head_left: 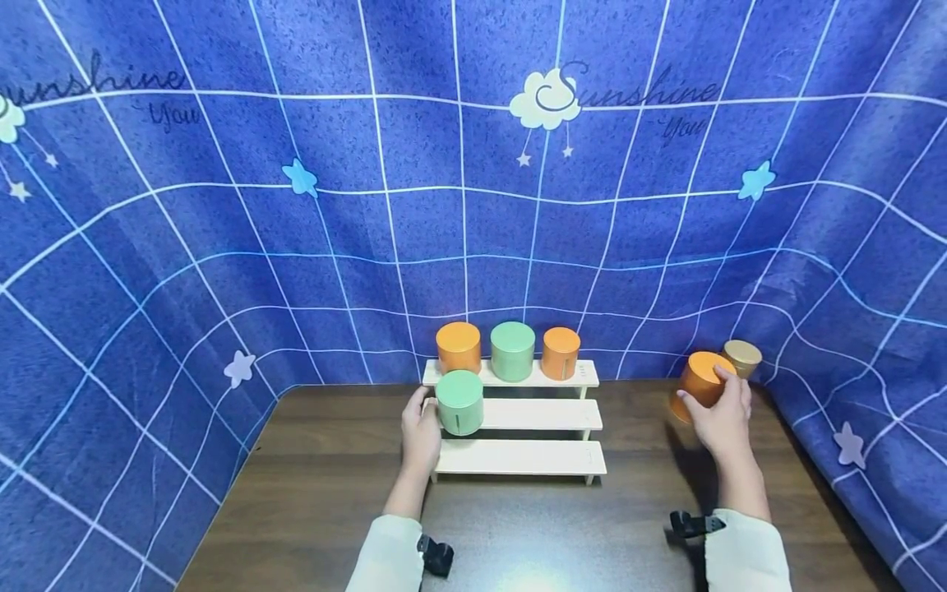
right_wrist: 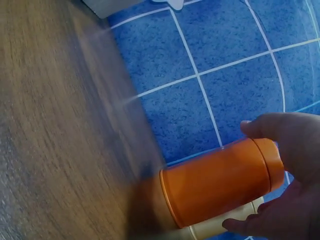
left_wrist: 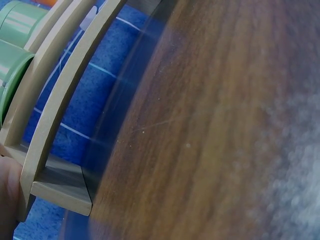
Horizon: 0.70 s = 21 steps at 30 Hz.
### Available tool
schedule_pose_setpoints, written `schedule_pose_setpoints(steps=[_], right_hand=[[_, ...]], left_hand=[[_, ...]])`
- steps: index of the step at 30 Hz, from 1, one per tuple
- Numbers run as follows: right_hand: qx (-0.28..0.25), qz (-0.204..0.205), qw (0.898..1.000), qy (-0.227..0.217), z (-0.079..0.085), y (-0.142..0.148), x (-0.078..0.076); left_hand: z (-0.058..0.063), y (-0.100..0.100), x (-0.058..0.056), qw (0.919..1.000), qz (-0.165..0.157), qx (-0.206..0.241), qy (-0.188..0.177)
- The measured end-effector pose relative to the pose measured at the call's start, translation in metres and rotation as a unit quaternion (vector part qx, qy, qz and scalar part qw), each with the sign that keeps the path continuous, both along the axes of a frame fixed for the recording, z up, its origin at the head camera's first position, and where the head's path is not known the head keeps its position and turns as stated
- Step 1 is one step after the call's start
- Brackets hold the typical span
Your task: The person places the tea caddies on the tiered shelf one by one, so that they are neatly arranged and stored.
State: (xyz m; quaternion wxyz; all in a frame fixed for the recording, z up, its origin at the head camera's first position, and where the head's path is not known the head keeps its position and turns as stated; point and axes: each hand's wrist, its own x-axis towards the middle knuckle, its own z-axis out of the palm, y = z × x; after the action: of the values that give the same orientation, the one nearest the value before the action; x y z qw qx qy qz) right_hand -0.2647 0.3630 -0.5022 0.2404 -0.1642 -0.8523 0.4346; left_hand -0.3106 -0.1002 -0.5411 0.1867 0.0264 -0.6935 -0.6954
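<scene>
My right hand [head_left: 727, 415] holds a large orange canister [right_wrist: 220, 182] by its lid end, thumb on one side and fingers on the other. Right behind that canister stands a smaller gold canister [head_left: 743, 357], partly hidden. At the left end of a three-step cream shelf [head_left: 536, 457] is my left hand [head_left: 422, 432], beside a green canister [head_left: 459, 403] on the middle step. Whether its fingers grip the shelf end or only touch it, I cannot tell; the left wrist view catches just a bit of the hand at its edge.
Along the top step stand an orange canister [head_left: 459, 347], a green canister [head_left: 512, 352] and a smaller orange canister [head_left: 561, 353]. The shelf stands on a brown wooden table [head_left: 318, 493]. Blue gridded cloth [head_left: 488, 222] hangs behind and at both sides.
</scene>
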Motion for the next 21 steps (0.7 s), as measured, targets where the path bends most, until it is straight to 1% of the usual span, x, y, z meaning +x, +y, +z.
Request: schedule_pose_setpoints(steps=[3,7,9,11,15,18,21], right_hand=[[-0.005,-0.015,1.0,0.026,-0.002,-0.002,0.0],[-0.014,-0.033,0.999,0.032,-0.007,-0.003,0.0],[-0.024,-0.038,0.999,0.028,-0.008,-0.002,-0.002],[-0.044,-0.036,0.998,0.025,-0.01,0.0,-0.003],[-0.094,-0.027,0.995,-0.002,-0.016,0.004,-0.003],[-0.108,-0.025,0.994,-0.024,-0.022,0.006,-0.001],[-0.102,-0.027,0.994,-0.03,-0.024,0.007,0.001]], left_hand=[[0.001,0.001,0.0,1.0,0.007,-0.001,-0.003],[0.005,0.003,0.002,0.9997,0.02,-0.006,-0.016],[0.009,0.004,0.004,0.9995,0.021,-0.007,-0.021],[0.017,0.004,0.009,0.9995,0.018,-0.006,-0.024],[0.029,0.005,0.018,0.9997,0.008,-0.001,-0.023],[0.031,0.006,0.021,0.9997,0.005,0.007,-0.023],[0.031,0.007,0.021,0.9997,0.006,0.011,-0.022]])
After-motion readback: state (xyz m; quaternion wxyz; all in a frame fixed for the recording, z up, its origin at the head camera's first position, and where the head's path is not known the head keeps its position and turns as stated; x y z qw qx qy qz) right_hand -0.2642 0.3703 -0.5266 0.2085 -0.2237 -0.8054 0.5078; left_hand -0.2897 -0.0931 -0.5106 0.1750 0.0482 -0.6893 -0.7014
